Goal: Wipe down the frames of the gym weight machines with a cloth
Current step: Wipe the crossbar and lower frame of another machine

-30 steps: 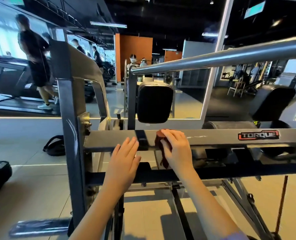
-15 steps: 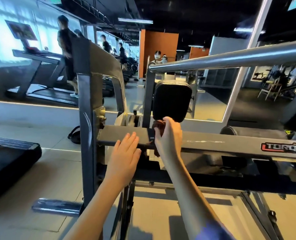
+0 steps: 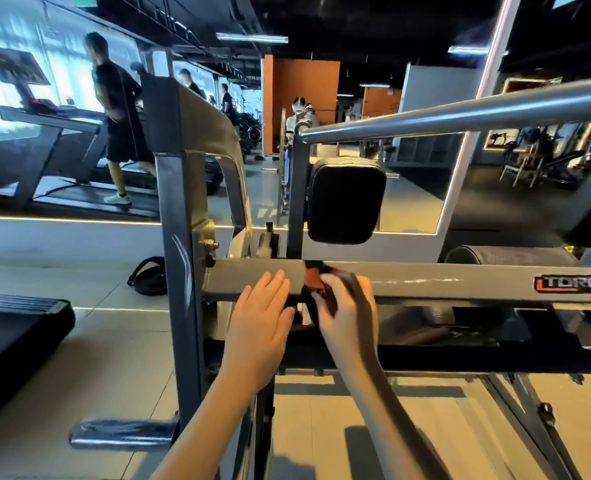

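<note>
A grey horizontal frame bar (image 3: 425,282) of the weight machine crosses the view, with a TORQUE label at its right end. My right hand (image 3: 347,306) grips a dark red-brown cloth (image 3: 316,282) against the front of this bar, just below a black vertical post. My left hand (image 3: 261,317) rests flat with straight fingers on the bar's left part, beside the cloth. A grey upright post (image 3: 180,271) joins the bar at its left end.
A black pad (image 3: 346,199) hangs above the bar. A steel rail (image 3: 460,116) runs overhead to the right. A black bag (image 3: 148,275) lies on the floor left. A person walks on a treadmill (image 3: 62,161) at the far left. Dark treadmill edge (image 3: 17,327) near left.
My right hand has come down from the top edge of the bar onto its front face with the cloth. The view has shifted slightly; my left hand stays flat on the bar.
</note>
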Tool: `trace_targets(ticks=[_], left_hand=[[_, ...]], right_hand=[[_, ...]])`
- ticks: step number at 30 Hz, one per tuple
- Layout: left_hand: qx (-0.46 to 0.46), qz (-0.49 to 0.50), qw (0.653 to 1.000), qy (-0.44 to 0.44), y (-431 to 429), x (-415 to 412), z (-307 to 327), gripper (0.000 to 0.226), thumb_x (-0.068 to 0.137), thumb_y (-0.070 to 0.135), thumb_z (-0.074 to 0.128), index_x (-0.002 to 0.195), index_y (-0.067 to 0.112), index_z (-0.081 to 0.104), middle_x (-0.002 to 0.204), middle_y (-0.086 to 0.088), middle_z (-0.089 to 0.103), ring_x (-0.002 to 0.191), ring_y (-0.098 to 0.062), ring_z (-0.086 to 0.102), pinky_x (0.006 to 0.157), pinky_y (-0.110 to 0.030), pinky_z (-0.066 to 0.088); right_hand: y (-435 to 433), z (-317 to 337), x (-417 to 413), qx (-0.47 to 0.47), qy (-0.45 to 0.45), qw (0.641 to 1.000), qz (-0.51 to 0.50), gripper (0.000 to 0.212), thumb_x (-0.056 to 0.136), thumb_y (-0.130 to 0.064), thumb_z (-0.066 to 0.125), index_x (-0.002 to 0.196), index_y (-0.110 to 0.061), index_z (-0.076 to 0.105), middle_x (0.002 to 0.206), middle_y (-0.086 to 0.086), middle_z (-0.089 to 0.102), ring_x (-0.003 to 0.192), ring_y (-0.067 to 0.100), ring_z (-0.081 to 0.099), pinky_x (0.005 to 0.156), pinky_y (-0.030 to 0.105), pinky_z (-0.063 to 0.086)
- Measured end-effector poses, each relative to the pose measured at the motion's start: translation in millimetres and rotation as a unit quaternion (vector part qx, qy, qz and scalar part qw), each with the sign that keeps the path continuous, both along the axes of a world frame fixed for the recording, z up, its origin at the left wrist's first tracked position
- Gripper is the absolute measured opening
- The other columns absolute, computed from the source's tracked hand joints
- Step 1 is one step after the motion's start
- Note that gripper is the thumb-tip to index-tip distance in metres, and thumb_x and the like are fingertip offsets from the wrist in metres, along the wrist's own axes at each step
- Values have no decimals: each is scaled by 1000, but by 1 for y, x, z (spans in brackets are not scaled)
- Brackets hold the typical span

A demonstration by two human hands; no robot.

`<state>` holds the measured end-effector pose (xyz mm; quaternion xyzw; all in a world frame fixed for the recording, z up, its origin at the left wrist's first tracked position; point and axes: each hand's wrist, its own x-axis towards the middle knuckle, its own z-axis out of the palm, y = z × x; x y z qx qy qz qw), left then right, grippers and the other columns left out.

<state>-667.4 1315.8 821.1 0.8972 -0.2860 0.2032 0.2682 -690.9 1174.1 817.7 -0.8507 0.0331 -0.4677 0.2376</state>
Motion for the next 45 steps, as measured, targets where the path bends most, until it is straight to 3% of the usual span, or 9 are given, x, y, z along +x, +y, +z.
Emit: trace_targets(ticks=[5, 11, 16, 20, 24, 29, 36, 41, 45], left_hand=[[9, -37, 999, -13, 9, 9, 5, 70, 87, 54, -3, 148, 28, 20, 155, 18, 10, 141, 4, -6, 110, -14, -17], [36, -63, 997, -24, 15, 15, 6, 63, 85, 53, -10, 143, 32, 4, 152, 21, -2, 140, 5, -14, 107, -13, -25], [23, -80, 996, -32, 16, 20, -1, 59, 91, 52, -4, 144, 31, 9, 154, 18, 4, 143, 2, -8, 110, -14, -22], [22, -92, 995, -38, 17, 25, -6, 61, 95, 56, -7, 145, 30, 16, 155, 15, 12, 146, -2, 0, 113, -17, -17], [15, -99, 994, -39, 18, 25, -4, 58, 93, 52, -1, 145, 31, 12, 155, 17, 6, 145, 2, -6, 113, -16, -19], [9, -105, 994, -24, 18, 25, -6, 59, 91, 52, -2, 145, 33, 11, 155, 19, 3, 144, 4, -10, 112, -16, -20], [12, -104, 994, -33, 18, 25, -6, 60, 91, 53, -4, 146, 31, 11, 155, 18, 5, 146, 1, -7, 115, -19, -17], [9, -104, 994, -35, 15, 26, -2, 71, 91, 61, -16, 145, 29, 18, 155, 14, 15, 146, -3, 2, 115, -20, -14], [43, -95, 994, -41, 10, 24, 6, 68, 86, 57, -15, 145, 33, 7, 153, 19, -1, 143, 1, -13, 112, -21, -19]], right_hand=[[8, 35, 34, 102, 27, 992, -67, 29, 89, -21, 67, 117, -12, 65, 119, 9, 58, 114, 23, 53, 94, 29, 41], [-26, 22, 3, 91, 39, 990, -97, 27, 88, -18, 69, 113, -8, 64, 111, 14, 62, 109, 30, 56, 91, 39, 48], [-3, 35, 3, 142, 60, 973, -171, 28, 92, -18, 64, 118, -11, 61, 120, 9, 55, 116, 27, 49, 91, 23, 31], [25, 15, 10, 66, 51, 992, -92, 26, 90, -21, 66, 116, -17, 64, 114, 6, 62, 109, 19, 54, 90, 22, 41], [3, 52, 31, 139, 80, 979, -126, 33, 98, -24, 54, 131, -21, 51, 127, 4, 53, 117, 16, 51, 100, 34, 45], [34, 7, -10, 111, 16, 986, -124, 28, 84, -13, 73, 112, -13, 68, 117, 12, 55, 108, 27, 59, 89, 28, 45], [18, 41, 31, 111, 49, 983, -139, 32, 93, -22, 62, 124, -16, 58, 127, 7, 49, 118, 22, 50, 100, 32, 43], [1, 25, 1, 58, 35, 987, -145, 25, 90, -20, 66, 114, -14, 63, 113, 7, 62, 107, 24, 59, 91, 41, 50], [-18, 42, 22, 46, 14, 983, -179, 25, 88, -19, 69, 111, -10, 63, 110, 10, 61, 107, 29, 54, 85, 42, 51]])
